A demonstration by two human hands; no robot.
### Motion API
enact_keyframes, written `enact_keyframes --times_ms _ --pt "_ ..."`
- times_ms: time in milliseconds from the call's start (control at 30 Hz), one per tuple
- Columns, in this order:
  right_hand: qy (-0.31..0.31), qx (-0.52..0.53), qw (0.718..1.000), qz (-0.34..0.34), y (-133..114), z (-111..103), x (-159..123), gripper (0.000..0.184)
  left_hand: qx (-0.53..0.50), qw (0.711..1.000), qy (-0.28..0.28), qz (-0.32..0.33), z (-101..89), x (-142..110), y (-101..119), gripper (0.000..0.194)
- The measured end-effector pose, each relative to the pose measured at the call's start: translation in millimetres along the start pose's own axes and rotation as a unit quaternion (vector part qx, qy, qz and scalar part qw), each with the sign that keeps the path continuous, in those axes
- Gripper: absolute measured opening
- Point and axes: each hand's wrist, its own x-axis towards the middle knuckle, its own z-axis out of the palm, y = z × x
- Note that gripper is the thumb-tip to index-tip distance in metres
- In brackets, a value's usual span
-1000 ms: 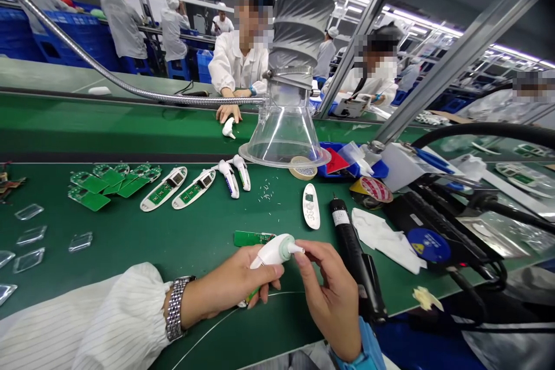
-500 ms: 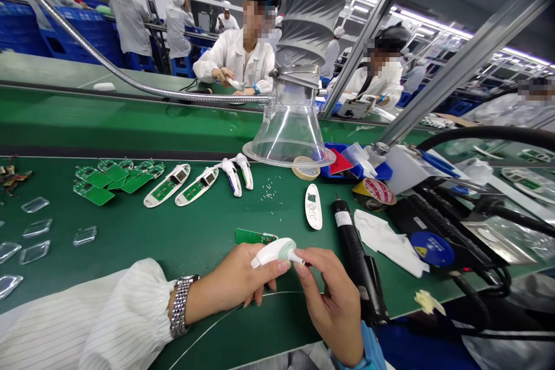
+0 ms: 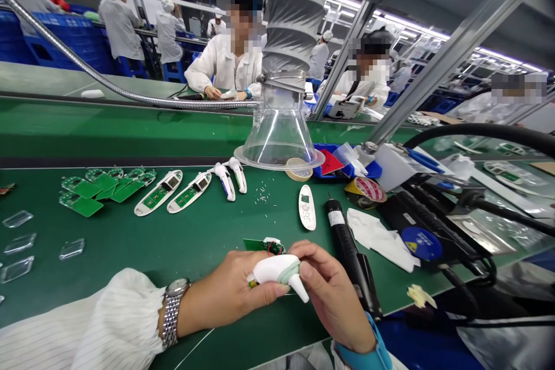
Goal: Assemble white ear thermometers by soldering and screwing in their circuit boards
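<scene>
My left hand (image 3: 236,283) is closed around a white ear thermometer (image 3: 272,269) with a pale green ring and a tapered probe tip pointing down and right. The fingers of my right hand (image 3: 332,289) close on the thermometer's head, beside the green ring; part of their grip is hidden. A green circuit board (image 3: 255,244) with red wires shows just behind the thermometer; whether it is joined to it I cannot tell. Farther off lies a white shell half (image 3: 307,208), to the right of the scattered small screws (image 3: 262,192).
A black electric screwdriver (image 3: 347,243) lies right of my hands. A clear extraction hood (image 3: 280,144) hangs above the bench. Circuit boards (image 3: 82,188), open housings (image 3: 158,193), finished-looking thermometers (image 3: 224,182) and clear plastic windows (image 3: 71,249) lie leftward. A tape roll (image 3: 366,191) sits right.
The thermometer has turned, so its probe tip now points downward. My right fingers have moved from the tip to the head's side. The view has shifted slightly.
</scene>
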Motion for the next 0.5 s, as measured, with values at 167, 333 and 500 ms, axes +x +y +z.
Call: enact_keyframes --times_ms 167,333,500 --pt "-0.018 0.079 0.997 0.008 2.1 1.4 -4.1 0.011 0.002 1.000 -0.018 0.004 -0.8 -1.3 3.1 0.025" --pt "0.004 0.121 0.992 0.015 1.6 7.3 -4.6 0.012 0.019 0.999 -0.026 0.001 -0.7 0.7 5.1 0.025" --pt "0.048 0.174 0.983 0.039 10.0 10.0 -0.2 0.014 0.066 0.997 -0.017 -0.029 -2.9 4.7 6.6 0.027"
